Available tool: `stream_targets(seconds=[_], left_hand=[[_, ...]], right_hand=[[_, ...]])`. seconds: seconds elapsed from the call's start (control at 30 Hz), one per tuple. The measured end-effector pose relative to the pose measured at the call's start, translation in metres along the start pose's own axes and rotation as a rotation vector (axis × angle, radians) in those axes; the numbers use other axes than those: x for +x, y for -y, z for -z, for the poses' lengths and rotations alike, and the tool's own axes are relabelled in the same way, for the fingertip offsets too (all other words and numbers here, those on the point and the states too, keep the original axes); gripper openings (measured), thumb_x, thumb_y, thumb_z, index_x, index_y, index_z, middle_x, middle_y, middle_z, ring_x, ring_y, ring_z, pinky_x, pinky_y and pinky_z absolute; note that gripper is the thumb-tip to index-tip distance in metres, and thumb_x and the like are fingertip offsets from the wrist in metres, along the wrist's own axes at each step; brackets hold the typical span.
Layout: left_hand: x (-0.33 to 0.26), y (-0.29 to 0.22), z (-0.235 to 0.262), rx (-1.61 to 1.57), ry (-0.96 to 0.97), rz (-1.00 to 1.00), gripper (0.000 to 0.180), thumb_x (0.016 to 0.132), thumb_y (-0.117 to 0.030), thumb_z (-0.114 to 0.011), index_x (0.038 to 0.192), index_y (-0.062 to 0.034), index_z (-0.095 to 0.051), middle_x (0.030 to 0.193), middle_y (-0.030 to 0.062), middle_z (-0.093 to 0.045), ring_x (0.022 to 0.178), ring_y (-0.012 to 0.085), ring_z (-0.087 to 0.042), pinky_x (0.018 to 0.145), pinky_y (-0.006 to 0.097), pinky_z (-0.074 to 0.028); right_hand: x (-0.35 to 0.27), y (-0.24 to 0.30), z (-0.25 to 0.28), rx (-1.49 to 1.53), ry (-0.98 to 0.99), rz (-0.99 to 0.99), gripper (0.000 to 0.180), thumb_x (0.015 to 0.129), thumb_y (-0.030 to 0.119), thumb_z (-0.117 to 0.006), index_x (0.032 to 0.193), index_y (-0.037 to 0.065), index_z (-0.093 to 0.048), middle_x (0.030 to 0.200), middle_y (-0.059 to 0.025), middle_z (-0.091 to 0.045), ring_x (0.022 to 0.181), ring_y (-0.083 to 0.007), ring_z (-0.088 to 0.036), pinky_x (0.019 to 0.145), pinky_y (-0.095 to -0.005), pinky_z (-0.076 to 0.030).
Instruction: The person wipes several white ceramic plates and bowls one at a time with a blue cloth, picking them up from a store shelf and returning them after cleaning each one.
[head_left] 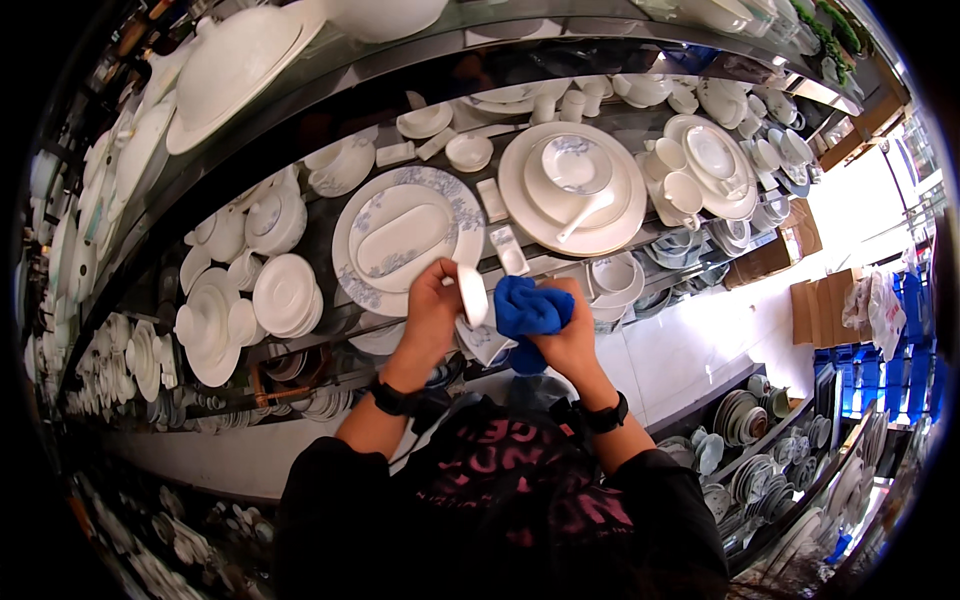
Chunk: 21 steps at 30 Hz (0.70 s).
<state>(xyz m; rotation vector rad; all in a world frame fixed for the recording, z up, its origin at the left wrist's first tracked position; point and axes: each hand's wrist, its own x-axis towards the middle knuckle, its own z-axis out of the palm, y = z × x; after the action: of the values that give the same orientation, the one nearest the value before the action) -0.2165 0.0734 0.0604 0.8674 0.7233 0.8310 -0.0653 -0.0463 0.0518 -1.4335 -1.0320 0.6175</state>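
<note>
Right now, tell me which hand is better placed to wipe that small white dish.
Probably the right hand: it already bunches the blue cloth right beside the small white dish. The left hand has its grip on the dish, so it is busy steadying it.

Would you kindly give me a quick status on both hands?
Left hand grips small white dish. Right hand holds blue cloth against it. Crockery shelves close behind; nothing between.

Counted: one small white ceramic dish in the left hand, one blue cloth in the right hand, two black wristbands, one per wrist.
</note>
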Motion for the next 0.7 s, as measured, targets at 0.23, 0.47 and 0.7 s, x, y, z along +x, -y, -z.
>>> stream_targets(seconds=[0.23,0.47,0.7], left_hand=[[0.139,-0.023,-0.087,0.701,0.087,-0.289,0.015,0.080,0.001,-0.065,0.096,0.0005,-0.064,0.078,0.0050,-0.065,0.066,0.0139,-0.063,0.057,0.027,-0.051],[0.220,-0.004,-0.132,1.261,0.073,-0.354,0.020,0.067,-0.003,-0.064,0.086,-0.0044,-0.070,0.078,0.0107,-0.070,0.072,0.0206,-0.069,0.065,0.031,-0.054],[0.227,0.007,-0.140,1.181,0.069,-0.182,0.017,0.071,0.001,-0.068,0.088,-0.0006,-0.068,0.075,0.0080,-0.066,0.061,0.0170,-0.066,0.050,0.030,-0.055]], right_hand=[[-0.017,-0.022,0.055,0.160,0.036,-0.222,0.050,0.059,-0.002,-0.077,0.105,0.006,-0.059,0.099,-0.0070,-0.062,0.092,-0.0190,-0.061,0.084,-0.0323,-0.048],[-0.024,-0.014,0.093,0.158,0.124,-0.258,0.049,0.057,-0.003,-0.075,0.104,0.005,-0.062,0.102,-0.0066,-0.062,0.097,-0.0188,-0.060,0.087,-0.0318,-0.046],[-0.016,-0.023,0.112,0.146,0.109,-0.210,0.046,0.058,-0.002,-0.076,0.102,0.005,-0.063,0.102,-0.0067,-0.061,0.096,-0.0207,-0.060,0.086,-0.0320,-0.046]])
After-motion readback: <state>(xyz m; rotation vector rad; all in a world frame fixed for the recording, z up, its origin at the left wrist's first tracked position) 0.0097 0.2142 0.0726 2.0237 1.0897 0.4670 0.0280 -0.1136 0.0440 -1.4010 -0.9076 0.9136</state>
